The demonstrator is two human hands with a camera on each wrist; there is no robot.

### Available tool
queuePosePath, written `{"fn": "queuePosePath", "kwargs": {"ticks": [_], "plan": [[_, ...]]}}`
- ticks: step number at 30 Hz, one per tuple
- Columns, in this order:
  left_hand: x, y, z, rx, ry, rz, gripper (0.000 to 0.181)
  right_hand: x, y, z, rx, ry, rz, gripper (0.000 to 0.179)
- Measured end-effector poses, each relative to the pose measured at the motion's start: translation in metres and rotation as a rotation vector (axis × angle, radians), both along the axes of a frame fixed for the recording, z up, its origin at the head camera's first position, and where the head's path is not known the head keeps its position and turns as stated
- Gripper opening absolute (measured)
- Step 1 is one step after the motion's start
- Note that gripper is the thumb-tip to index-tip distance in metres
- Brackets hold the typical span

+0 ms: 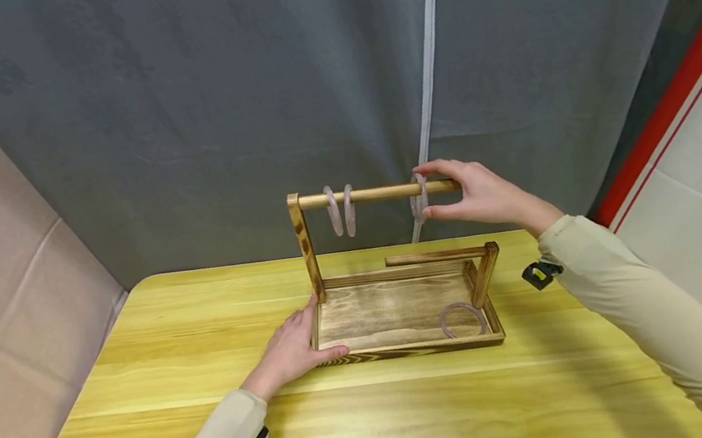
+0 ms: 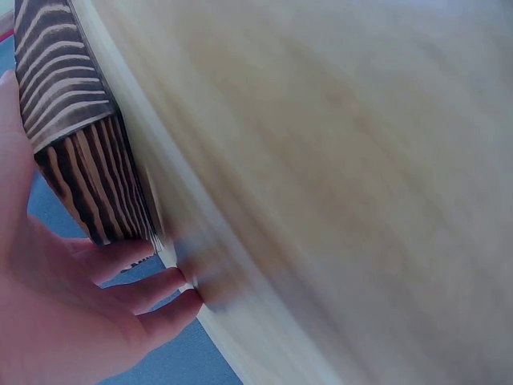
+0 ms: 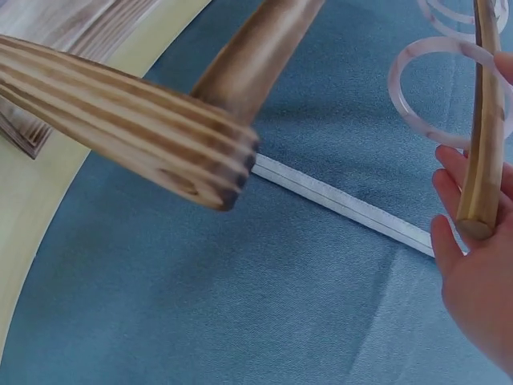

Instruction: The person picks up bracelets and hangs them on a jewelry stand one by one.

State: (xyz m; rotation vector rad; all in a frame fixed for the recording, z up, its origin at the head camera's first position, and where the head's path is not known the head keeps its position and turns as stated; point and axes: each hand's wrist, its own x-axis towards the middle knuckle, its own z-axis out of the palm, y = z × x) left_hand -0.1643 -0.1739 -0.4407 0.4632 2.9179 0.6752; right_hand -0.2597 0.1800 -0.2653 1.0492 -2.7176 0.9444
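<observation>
A wooden bangle stand has a shallow tray point(image 1: 405, 351), a left post point(image 1: 308, 248) and an upper rod point(image 1: 381, 192). My right hand point(image 1: 486, 191) pinches a pale translucent bangle point(image 1: 424, 197) that encircles this rod, fingers above and thumb below. The right wrist view shows the rod's free end point(image 3: 478, 228) in front of the palm. Further left, two similar bangles point(image 1: 333, 212) hang side by side. My left hand point(image 1: 289, 351) rests against the tray's front left corner, thumb along the front wall, fingers extended along the left end. Another bangle point(image 1: 464, 319) lies inside the tray.
A lower rod point(image 1: 434, 256) runs left from a short right post point(image 1: 486, 274), below my right hand. The stand sits on a yellow wood-grain table point(image 1: 207, 346). Behind the table hangs a grey curtain point(image 1: 207, 119) with a white strip point(image 1: 428, 33).
</observation>
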Motion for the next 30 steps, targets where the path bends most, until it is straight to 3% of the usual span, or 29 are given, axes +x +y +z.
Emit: {"fn": "queuePosePath", "kwargs": {"ticks": [14,30], "plan": [[0.0,0.003,0.001,0.008,0.007,-0.009,0.117,0.001,-0.022,0.01,0.187,0.221,0.02,0.067],[-0.001,0.002,0.005,0.002,0.007,-0.018,0.117,0.001,-0.045,0.014,0.209,0.282,0.086,0.064]]}}
